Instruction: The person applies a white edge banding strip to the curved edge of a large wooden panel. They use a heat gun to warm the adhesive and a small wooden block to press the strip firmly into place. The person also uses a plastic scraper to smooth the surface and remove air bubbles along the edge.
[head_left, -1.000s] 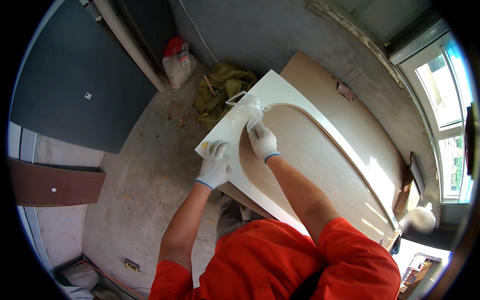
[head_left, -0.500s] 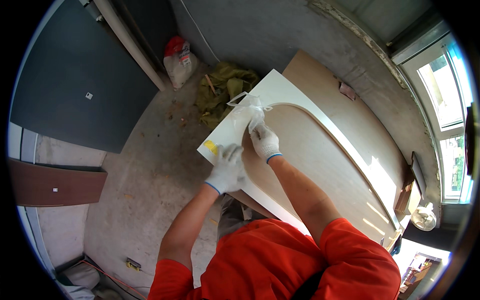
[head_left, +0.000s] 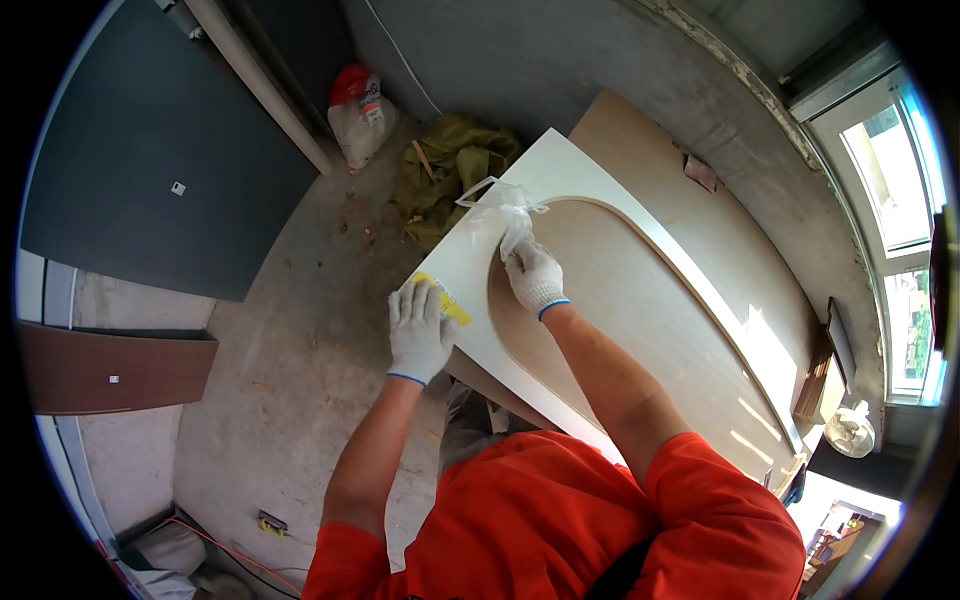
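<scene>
A white panel (head_left: 565, 165) with a large rounded cut-out lies over brown board in front of me. My right hand (head_left: 533, 274), in a white knit glove with a blue cuff, pinches a crumpled clear plastic bag (head_left: 514, 218) near the cut-out's upper left curve. The bag's loops spread over the white surface. My left hand (head_left: 418, 330), gloved the same way, lies at the panel's left corner with its fingers stretched out. Beside those fingers is a yellow label (head_left: 452, 305), partly covered by the hand.
Olive-green sacking (head_left: 455, 165) lies on the floor past the panel, near a white-and-red sack (head_left: 360, 120). A dark grey panel (head_left: 160, 150) and a brown board (head_left: 120, 370) are at the left. On the right are a window (head_left: 890, 190) and a small round fan (head_left: 850, 430).
My left hand has moved left from the panel's inner edge to its corner, uncovering more of the yellow label. My right hand stays on the plastic bag.
</scene>
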